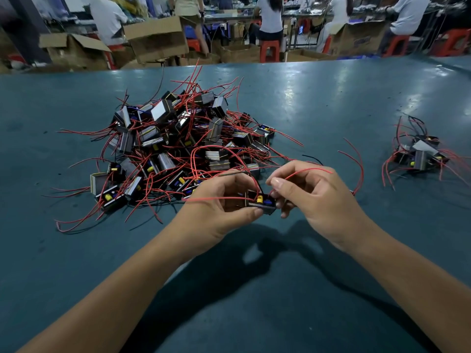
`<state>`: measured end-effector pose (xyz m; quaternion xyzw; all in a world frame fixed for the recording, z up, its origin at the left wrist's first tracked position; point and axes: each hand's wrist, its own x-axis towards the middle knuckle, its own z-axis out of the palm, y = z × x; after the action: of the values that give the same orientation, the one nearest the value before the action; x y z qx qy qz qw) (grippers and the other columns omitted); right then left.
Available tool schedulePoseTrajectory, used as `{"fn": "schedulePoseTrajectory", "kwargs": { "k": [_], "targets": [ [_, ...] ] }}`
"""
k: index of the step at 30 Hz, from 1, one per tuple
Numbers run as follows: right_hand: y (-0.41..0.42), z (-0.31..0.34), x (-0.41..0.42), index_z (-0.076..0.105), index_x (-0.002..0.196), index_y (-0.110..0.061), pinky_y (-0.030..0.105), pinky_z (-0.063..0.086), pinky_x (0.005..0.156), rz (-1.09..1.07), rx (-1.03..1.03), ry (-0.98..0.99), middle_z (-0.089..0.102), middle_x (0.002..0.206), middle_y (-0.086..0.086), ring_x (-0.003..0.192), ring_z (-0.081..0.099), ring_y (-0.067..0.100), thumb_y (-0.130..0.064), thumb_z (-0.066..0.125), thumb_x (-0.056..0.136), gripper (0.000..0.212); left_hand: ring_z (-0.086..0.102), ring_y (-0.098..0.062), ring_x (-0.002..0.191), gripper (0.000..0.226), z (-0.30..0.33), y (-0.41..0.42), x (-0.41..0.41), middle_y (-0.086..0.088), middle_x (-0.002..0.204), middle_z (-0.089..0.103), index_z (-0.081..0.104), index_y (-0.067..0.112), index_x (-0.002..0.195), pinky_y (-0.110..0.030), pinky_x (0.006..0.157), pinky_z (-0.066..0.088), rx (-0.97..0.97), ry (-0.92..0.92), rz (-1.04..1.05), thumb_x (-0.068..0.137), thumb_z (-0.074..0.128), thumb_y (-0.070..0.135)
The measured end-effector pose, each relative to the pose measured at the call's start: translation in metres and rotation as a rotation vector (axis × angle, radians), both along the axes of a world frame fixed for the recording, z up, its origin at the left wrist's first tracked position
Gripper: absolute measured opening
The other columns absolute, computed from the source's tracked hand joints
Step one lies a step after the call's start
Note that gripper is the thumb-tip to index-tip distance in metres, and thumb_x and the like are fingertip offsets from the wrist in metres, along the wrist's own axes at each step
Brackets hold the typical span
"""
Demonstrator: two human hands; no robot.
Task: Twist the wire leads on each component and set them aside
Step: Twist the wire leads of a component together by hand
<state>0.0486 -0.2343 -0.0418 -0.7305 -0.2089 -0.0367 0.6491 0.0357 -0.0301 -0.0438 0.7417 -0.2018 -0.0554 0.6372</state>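
Observation:
My left hand point(221, 202) grips a small black component point(262, 203) with a yellow part and red wire leads, held just above the teal table. My right hand point(311, 197) pinches one of its red leads point(305, 171) between thumb and forefinger, right beside the component. A large heap of the same components point(178, 143), tangled in red and black wires, lies beyond my left hand. A smaller group of components point(420, 155) sits far to the right.
The teal table point(318, 103) stretches wide around both piles. Past its far edge stand cardboard boxes point(155, 38) and red stools point(269, 50), with several seated people working at benches.

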Motion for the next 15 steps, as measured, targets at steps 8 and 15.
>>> {"fn": "schedulePoseTrajectory", "kwargs": {
  "k": [8,15],
  "targets": [
    [-0.008,0.009,0.002,0.070,0.078,-0.017,0.029,0.050,0.051,-0.054,0.047,0.023,0.063,0.063,0.003,0.060,0.060,0.017,-0.009,0.058,0.082,0.015,0.068,-0.012,0.089,0.028,0.001,0.003,0.001,0.000,0.093,0.067,0.061,0.013,0.098,-0.021,0.078,0.052,-0.042,-0.074,0.025,0.082,0.078,-0.003],
    [-0.029,0.025,0.007,0.069,0.082,-0.014,0.026,0.048,0.050,-0.011,0.073,0.016,0.061,0.062,0.002,0.056,0.057,0.016,-0.007,0.061,0.082,0.011,0.068,-0.007,0.104,0.026,0.000,0.009,0.001,0.014,0.107,0.071,0.065,0.044,0.102,-0.019,0.085,0.051,0.030,-0.157,-0.019,0.086,0.078,0.027]
  ]
}}
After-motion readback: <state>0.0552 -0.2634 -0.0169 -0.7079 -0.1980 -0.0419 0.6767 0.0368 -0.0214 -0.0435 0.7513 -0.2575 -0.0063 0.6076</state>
